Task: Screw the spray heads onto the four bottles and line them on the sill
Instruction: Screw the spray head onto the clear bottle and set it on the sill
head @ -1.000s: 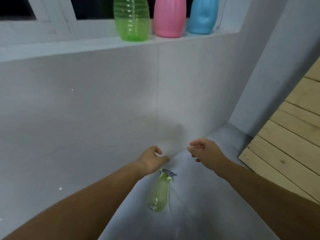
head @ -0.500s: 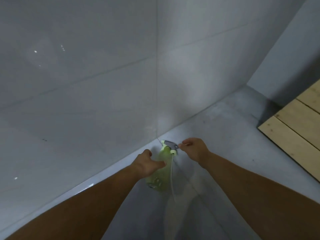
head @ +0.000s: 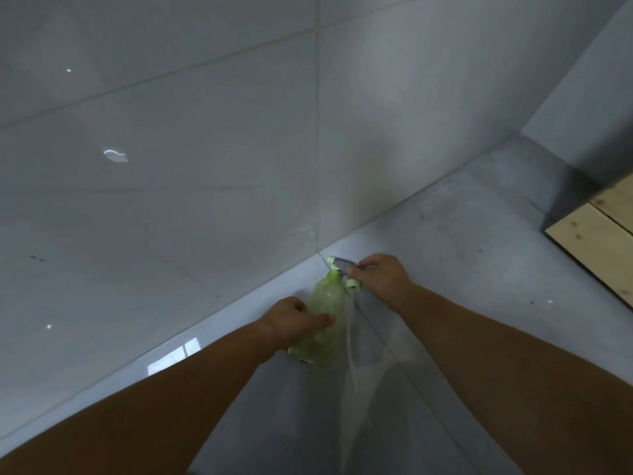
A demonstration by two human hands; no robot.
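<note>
A pale green translucent bottle (head: 323,317) lies on the grey floor by the foot of the tiled wall. My left hand (head: 291,322) grips its body from the left. My right hand (head: 380,275) holds the grey and green spray head (head: 342,267) at the bottle's neck. A thin clear dip tube (head: 349,323) trails from the head along the right side of the bottle. The sill and the other bottles are out of view.
A glossy grey tiled wall (head: 205,149) rises right behind the bottle. A pale wooden board surface (head: 599,238) lies on the floor at the right edge. Grey floor tiles (head: 462,255) spread around my hands.
My view dropped from the sill with three bottles to the floor. Both hands came down and took hold: the left on the bottle's body, the right on the spray head.
</note>
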